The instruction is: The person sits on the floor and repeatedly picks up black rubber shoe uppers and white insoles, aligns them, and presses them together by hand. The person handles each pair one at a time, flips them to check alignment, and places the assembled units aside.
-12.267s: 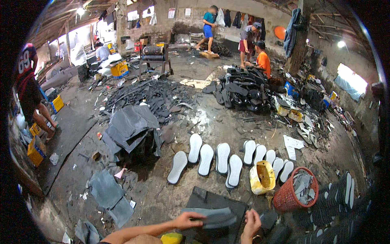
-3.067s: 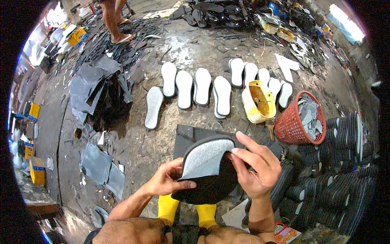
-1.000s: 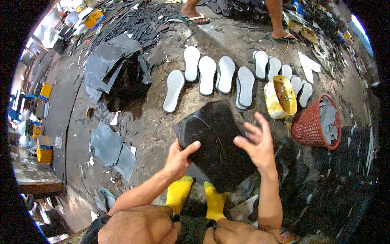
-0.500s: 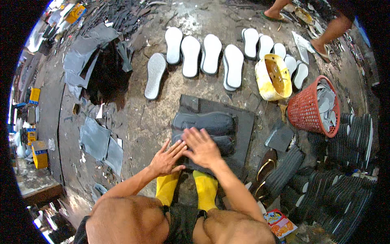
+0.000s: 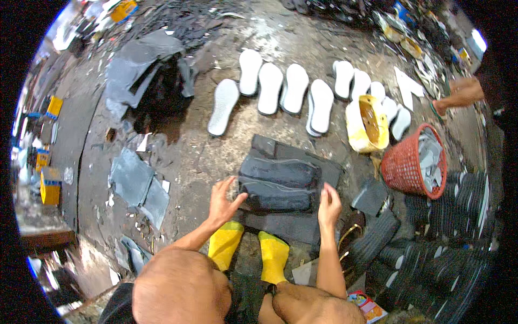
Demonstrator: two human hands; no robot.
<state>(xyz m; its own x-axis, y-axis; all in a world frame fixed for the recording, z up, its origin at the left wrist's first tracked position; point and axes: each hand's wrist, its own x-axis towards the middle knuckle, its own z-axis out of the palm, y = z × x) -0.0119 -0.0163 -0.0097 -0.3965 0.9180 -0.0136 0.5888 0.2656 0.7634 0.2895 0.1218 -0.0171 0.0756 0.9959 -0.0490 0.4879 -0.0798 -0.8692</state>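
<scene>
A pair of dark shoe soles (image 5: 278,197) lies side by side on a black mat (image 5: 291,224) in front of my feet. Pale wavy lines run along their length. My left hand (image 5: 222,202) is at the left end of the nearer sole, thumb and fingers apart; its thumb tip meets or nearly meets the sole's end. Past the soles' right end, over the mat's right part, my right hand (image 5: 329,207) is raised with its fingers drawn together. What those fingers hold, if anything, I cannot make out.
White-topped soles (image 5: 270,89) stand in a row beyond the mat. A yellow container (image 5: 354,127) of brown liquid and a red basket (image 5: 404,170) of scraps are at the right, above stacked dark soles (image 5: 431,254). Grey sheets (image 5: 132,175) lie left. Another person's leg (image 5: 458,94) shows far right.
My hands, together over the soles before, have parted to the soles' two ends. The soles' top faces look different, with the pale lines now showing. The view has shifted; the other person's leg moved right.
</scene>
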